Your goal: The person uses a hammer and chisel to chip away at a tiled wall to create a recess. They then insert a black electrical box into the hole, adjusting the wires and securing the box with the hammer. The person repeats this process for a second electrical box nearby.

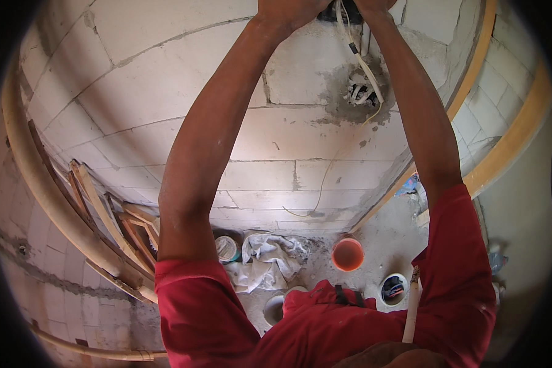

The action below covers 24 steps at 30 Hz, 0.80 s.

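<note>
Both arms reach overhead. Left hand (288,9) and right hand (371,5) meet at the white cable (357,55) above the wall box (363,89); finger state cannot be told, cropped. Advise steady, gentle pull, avoiding kinks.

Rough, matt white masonry blocks (165,80) with grey mortar joints form the far wall; white plastic-sheathed cables (363,67) hang from a crumbly grey plaster hole (349,98). Near, crumpled white cloth (267,257), a smooth orange plastic bucket (348,254) and bare wooden slats (113,227) at left.
</note>
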Tool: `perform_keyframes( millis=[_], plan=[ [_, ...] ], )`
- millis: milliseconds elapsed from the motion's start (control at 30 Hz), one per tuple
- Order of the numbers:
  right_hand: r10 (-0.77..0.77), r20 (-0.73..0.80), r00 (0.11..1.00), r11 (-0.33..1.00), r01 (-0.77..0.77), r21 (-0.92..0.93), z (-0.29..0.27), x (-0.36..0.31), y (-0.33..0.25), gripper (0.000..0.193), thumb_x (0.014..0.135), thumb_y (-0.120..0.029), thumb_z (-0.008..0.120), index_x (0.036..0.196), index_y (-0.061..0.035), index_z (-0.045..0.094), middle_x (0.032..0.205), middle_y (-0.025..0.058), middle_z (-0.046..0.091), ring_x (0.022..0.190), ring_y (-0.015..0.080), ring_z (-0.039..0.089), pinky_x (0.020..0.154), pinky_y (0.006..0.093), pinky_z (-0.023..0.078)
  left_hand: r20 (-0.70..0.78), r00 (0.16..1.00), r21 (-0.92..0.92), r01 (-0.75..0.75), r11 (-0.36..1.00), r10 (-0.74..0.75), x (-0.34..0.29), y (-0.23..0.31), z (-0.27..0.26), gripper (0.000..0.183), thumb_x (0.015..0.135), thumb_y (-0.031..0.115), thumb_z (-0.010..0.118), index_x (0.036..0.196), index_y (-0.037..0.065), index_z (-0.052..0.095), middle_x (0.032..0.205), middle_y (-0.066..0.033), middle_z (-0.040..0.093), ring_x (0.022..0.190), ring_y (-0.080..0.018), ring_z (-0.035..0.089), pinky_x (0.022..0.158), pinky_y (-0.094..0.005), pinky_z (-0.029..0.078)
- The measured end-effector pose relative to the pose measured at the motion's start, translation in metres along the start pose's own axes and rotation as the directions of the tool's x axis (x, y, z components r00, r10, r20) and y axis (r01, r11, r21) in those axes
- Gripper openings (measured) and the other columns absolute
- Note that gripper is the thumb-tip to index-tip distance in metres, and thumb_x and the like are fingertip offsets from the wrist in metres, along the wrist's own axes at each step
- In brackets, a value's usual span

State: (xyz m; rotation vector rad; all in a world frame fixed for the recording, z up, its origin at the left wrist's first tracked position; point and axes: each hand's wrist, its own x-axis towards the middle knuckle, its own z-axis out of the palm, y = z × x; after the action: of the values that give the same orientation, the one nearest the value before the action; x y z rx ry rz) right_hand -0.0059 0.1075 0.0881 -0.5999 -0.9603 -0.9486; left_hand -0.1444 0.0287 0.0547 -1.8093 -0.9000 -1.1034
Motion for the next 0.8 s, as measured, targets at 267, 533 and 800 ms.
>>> perform_keyframes(
  millis=[267, 533, 800],
  plan=[
    [0.120, 0.269, 0.956, 0.782, -0.257, 0.568, -0.051, 0.009, 0.035, 0.035, 0.107, -0.025, 0.050, 0.130, 0.0002, 0.058, 0.112, 0.0198, 0.066, 0.110, 0.0317, 0.063, 0.098, 0.0390, 0.047, 0.108, 0.985, 0.117, 0.123, 0.986, -0.135, -0.003, -0.002, -0.004, 0.040, 0.093, 0.051, 0.066, 0.102, 0.014, 0.079, 0.085, -0.0129, 0.076, 0.078, -0.0334, 0.072, 0.074, -0.0495, 0.051],
    [0.140, 0.939, 0.313, 0.850, -0.524, 0.048, -0.166, -0.073, 0.007, 0.048, 0.102, -0.043, 0.061, 0.126, -0.0026, 0.067, 0.104, 0.0191, 0.075, 0.096, 0.0370, 0.073, 0.088, 0.0468, 0.058, 0.072, 0.995, 0.024, 0.068, 0.997, -0.069, 0.007, 0.011, -0.003, 0.038, 0.094, 0.047, 0.067, 0.109, 0.014, 0.078, 0.091, -0.0129, 0.075, 0.078, -0.0341, 0.071, 0.073, -0.0470, 0.052],
    [0.005, 0.793, 0.610, 0.955, -0.237, 0.176, -0.141, -0.055, -0.013, 0.024, 0.101, -0.021, 0.059, 0.115, -0.0057, 0.071, 0.103, 0.0154, 0.075, 0.086, 0.0396, 0.074, 0.078, 0.0507, 0.059, 0.013, 0.999, 0.026, -0.043, 0.999, 0.042, 0.004, -0.002, 0.000, 0.036, 0.094, 0.044, 0.068, 0.101, 0.010, 0.078, 0.090, -0.0127, 0.075, 0.076, -0.0348, 0.070, 0.073, -0.0465, 0.053]
  ],
)
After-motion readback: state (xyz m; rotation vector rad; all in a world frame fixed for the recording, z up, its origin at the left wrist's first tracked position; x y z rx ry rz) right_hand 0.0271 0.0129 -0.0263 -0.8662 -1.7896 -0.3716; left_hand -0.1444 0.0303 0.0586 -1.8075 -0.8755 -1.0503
